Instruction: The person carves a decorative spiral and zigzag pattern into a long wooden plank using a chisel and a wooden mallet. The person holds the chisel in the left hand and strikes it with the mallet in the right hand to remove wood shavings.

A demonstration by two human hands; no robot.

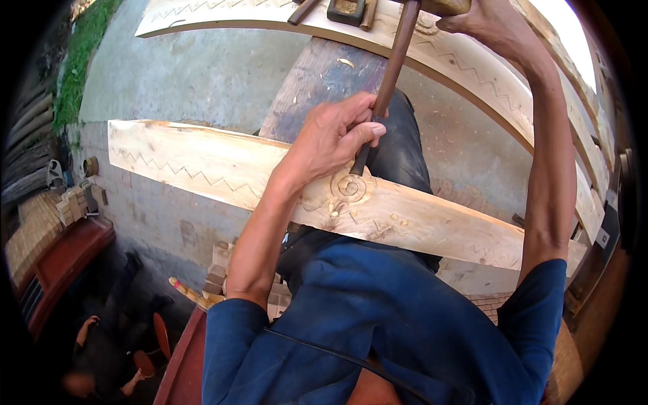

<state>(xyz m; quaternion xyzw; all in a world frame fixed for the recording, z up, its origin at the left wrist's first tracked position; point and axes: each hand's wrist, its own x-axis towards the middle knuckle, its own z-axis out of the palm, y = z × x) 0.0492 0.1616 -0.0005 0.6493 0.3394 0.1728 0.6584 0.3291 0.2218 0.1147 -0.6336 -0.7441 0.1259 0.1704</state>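
My left hand (341,131) is closed around the long brown wooden handle of a carving chisel (399,54). The chisel slants down to a dark tip that meets a carved spiral (349,188) on a pale wooden plank (202,165). Wood chips lie around the spiral, and a zigzag line is marked along the plank. At the top edge my right hand (476,19) is closed on what looks like a wooden mallet (447,6), beside the chisel's upper end. The mallet is partly cut off, and most of the right fingers are hidden.
A curved board with zigzag marks (466,64) spans the far side, bearing a dark open box (346,11) and more wooden-handled tools. A worn bench plank (324,81) runs beneath. Slatted wood (586,121) stands right. Another person (101,351) sits at lower left near red furniture (74,256).
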